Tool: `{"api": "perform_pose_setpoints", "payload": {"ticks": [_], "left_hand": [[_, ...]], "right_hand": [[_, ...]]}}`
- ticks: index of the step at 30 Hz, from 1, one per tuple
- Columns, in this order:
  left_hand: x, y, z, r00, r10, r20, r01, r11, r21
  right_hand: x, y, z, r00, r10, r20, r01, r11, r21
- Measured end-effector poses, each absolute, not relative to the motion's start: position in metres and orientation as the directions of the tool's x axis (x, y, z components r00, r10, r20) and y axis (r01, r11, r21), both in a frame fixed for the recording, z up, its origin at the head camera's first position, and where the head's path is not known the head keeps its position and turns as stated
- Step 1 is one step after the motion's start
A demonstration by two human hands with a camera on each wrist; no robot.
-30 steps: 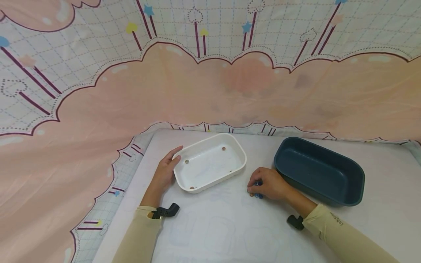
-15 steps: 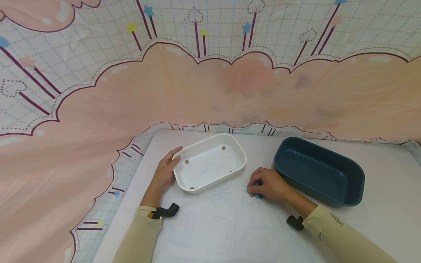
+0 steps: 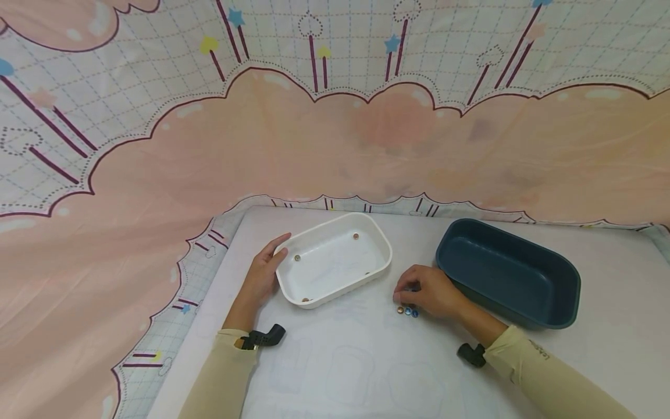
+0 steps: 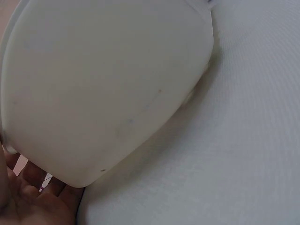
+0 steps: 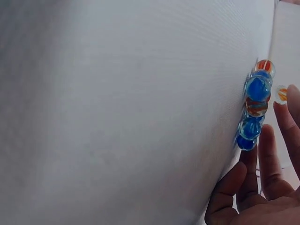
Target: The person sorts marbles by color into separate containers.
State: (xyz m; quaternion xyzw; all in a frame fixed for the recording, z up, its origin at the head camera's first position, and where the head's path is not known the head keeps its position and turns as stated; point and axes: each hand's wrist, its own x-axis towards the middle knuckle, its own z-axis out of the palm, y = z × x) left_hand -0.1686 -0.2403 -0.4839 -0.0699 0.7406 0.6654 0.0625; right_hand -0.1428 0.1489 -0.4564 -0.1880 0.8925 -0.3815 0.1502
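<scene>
My left hand (image 3: 262, 270) grips the left end of a white rectangular tray (image 3: 386, 263), its thumb over the rim. Several small marbles lie far apart inside that tray, among them a greenish one (image 3: 297, 257) and an orange one (image 3: 356, 236). In the left wrist view the tray's outer side (image 4: 108, 84) hides much of the fingers. My right hand (image 3: 433, 291) is just above the table by a cluster of blue and orange glass marbles (image 3: 407, 311). Seen from the right wrist, thumb and finger pinch a clear marble with an orange swirl (image 5: 281, 95), apart from the clustered blue marbles (image 5: 258, 88).
A dark blue rectangular tub (image 3: 570, 291) stands to the right, close behind my right wrist. Both containers rest on a white-covered table (image 3: 345, 361). A patterned peach curtain (image 3: 314, 151) hangs behind the table's far edge.
My right hand has risen slightly with a marble between its fingertips, and more of the clustered marbles show below it. My left hand and both containers stay in place.
</scene>
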Motion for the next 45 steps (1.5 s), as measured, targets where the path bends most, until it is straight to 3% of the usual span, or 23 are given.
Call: {"api": "perform_pose_setpoints", "payload": {"ticks": [14, 45], "left_hand": [[-0.168, -0.241, -0.485, -0.985, -0.011, -0.174, -0.174, 0.089, 0.981], [-0.169, -0.241, -0.485, -0.984, -0.009, -0.178, -0.178, 0.077, 0.981]], "right_hand": [[-0.143, 0.149, -0.448, -0.882, -0.456, -0.117, -0.195, 0.580, -0.791], [-0.153, 0.143, -0.420, -0.899, -0.435, -0.048, -0.253, 0.605, -0.755]]}}
